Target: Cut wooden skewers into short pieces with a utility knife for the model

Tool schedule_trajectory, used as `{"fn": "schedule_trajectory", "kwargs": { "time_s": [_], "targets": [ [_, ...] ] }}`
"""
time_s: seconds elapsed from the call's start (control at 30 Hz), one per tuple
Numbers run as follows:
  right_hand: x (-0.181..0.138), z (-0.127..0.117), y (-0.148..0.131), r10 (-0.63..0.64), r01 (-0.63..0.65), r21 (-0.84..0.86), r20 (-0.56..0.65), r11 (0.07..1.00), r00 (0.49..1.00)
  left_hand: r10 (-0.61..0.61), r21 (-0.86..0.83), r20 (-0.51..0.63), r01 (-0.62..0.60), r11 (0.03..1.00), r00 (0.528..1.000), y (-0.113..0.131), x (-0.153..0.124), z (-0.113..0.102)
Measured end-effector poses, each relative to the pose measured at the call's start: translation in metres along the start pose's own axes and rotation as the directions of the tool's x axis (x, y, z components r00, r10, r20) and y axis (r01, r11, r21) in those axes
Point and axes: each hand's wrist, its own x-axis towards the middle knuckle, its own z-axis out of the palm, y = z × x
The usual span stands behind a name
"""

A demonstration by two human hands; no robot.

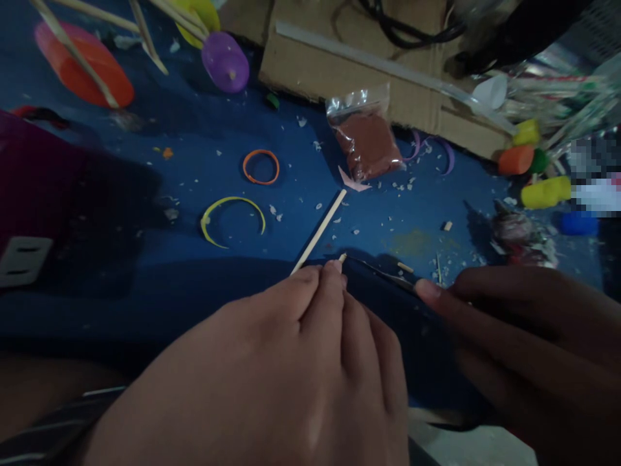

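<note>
My left hand (301, 362) is closed near the table's front, its fingers pinching a small wooden stick whose cut tip (343, 257) pokes out past the fingertips. Beside those fingers a longer pale wooden stick (321, 228) slants away across the blue table; its near end is hidden, so I cannot tell if the hand touches it. My right hand (514, 330) grips a thin craft knife (388, 275), the blade pointing left towards the short stick's tip. A little wooden offcut (405, 266) lies just beyond the blade.
An orange ring (261, 167), a yellow strip (233, 199) and pale shavings lie on the blue table (301, 213). Behind are a bag of brown powder (371, 145) and cardboard (349, 71). Coloured foam pieces (226, 61) with sticks stand back left; yellow pieces (546, 192) lie right.
</note>
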Motion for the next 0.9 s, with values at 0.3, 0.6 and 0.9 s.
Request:
{"fn": "schedule_trajectory", "kwargs": {
  "time_s": [0.3,0.6,0.9],
  "targets": [
    [0.006,0.006,-0.01,0.029,-0.029,0.031,0.012,0.999,1.0,0.012,0.027,-0.043,-0.01,1.0,0.999,-0.001,0.0,0.005],
    [0.011,0.006,-0.012,0.005,-0.006,0.053,0.017,0.999,1.0,-0.008,0.024,-0.054,0.01,1.0,0.998,-0.002,0.001,0.002],
    [0.011,0.002,-0.007,-0.015,0.013,0.038,0.051,0.999,0.999,0.02,0.045,-0.007,-0.02,0.999,1.0,-0.001,-0.002,0.004]
  ]
}}
